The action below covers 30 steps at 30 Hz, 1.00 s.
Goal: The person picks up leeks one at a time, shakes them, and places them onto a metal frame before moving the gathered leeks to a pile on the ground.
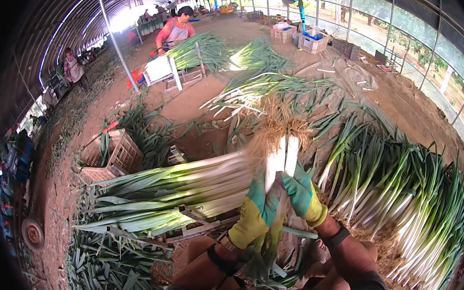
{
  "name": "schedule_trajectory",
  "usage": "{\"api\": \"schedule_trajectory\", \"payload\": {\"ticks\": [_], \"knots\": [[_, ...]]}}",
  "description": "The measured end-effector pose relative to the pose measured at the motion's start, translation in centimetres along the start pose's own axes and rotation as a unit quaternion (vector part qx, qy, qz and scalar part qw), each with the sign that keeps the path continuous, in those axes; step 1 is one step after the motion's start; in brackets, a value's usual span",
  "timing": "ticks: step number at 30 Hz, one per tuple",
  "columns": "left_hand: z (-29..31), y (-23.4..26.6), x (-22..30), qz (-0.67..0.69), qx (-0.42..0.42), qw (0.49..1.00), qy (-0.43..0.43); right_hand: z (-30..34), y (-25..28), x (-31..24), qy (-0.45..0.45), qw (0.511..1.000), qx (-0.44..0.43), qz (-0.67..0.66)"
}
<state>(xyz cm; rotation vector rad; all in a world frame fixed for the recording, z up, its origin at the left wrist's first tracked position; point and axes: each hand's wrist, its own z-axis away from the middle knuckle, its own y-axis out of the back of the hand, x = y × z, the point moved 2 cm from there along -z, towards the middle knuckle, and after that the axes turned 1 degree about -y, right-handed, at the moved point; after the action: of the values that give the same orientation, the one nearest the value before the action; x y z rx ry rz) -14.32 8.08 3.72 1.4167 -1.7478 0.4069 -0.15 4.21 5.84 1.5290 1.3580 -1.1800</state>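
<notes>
My left hand point(255, 215), in a yellow and green glove, is closed round the stalks of a small bunch of leeks point(276, 162). The bunch stands with its white shanks up and its shaggy brown roots point(279, 127) at the far end. My right hand point(303, 193), gloved alike, is closed on the same bunch from the right. A dark grey piece between the hands is too blurred to name. Close by on the left, a pile of leeks point(185, 190) lies across a low rack point(203, 227), with white ends towards my hands and green leaves pointing left.
Many untrimmed leeks point(398, 185) lie to the right. Cut green leaves point(113, 266) heap at the lower left, near a plastic crate point(125, 153). Further leeks point(264, 87) lie ahead on the soil. A co-worker point(175, 31) works at another rack beyond a metal pole point(115, 32).
</notes>
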Motion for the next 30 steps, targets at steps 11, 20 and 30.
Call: {"api": "schedule_trajectory", "payload": {"ticks": [11, 20, 30], "knots": [[0.3, 0.0, -1.4, 0.063, -0.06, 0.996, -0.003, 0.5, -0.2, 0.2, -0.044, 0.999, -0.018, 0.006], [1.8, 1.1, -2.6, -0.143, -0.137, 0.968, -0.155, 1.1, -0.2, -1.3, -0.039, 0.999, -0.028, -0.024], [1.0, 1.2, 0.6, 0.068, -0.198, 0.974, -0.092, 2.4, -1.5, -3.9, -0.066, 0.997, 0.005, -0.041]]}}
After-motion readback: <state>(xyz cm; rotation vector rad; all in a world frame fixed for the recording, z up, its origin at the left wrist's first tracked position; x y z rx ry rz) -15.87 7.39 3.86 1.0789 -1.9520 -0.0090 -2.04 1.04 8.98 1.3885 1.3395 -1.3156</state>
